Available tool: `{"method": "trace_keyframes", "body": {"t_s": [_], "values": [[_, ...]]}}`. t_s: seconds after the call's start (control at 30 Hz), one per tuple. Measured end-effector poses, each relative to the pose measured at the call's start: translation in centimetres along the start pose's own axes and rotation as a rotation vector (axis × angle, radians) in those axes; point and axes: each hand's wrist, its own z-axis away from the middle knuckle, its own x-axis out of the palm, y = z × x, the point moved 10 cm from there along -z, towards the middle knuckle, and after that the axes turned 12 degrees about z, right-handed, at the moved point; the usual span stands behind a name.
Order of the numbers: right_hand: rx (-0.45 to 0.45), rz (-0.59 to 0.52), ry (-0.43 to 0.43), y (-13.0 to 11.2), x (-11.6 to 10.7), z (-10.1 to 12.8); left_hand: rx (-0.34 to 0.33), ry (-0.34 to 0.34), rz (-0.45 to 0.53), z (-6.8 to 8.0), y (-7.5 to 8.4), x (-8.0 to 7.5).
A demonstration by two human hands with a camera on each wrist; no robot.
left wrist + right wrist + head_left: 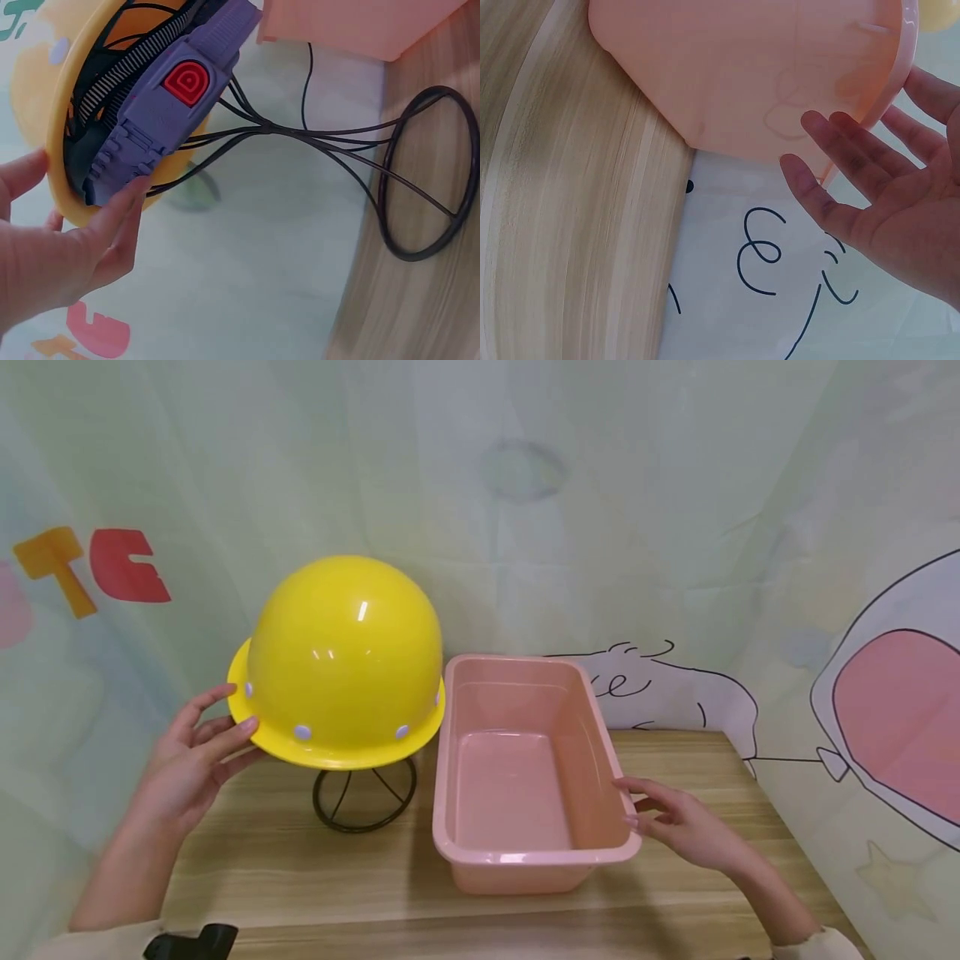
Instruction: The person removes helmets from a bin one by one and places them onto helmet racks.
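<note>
The yellow hard hat (343,662) sits on a black wire stand (364,797) on the desk (300,868), just right of the left hand (187,760). That hand's straight, spread fingers (238,727) touch the hat's brim at its left edge, with the thumb apart above. The pink plastic tub (525,768) stands beside the hat, just left of the right hand (678,822), whose relaxed, parted fingers touch the tub's right rim near the front corner.
</note>
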Motion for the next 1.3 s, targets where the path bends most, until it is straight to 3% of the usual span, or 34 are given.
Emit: {"method": "trace_keyframes", "body": {"t_s": [0.5, 0.93, 1.3], "values": [[-0.008, 0.008, 0.014, 0.3, 0.1, 0.1, -0.006, -0.085, 0.168, 0.3, -2.2, -0.9], [-0.015, 0.0, 0.019, 0.0, 0.0, 0.1, 0.004, -0.08, 0.175, 0.4, -2.6, -0.8], [-0.013, 0.007, 0.018, -0.2, 0.0, 0.1, 0.011, -0.068, 0.109, 0.7, -2.0, -0.5]]}}
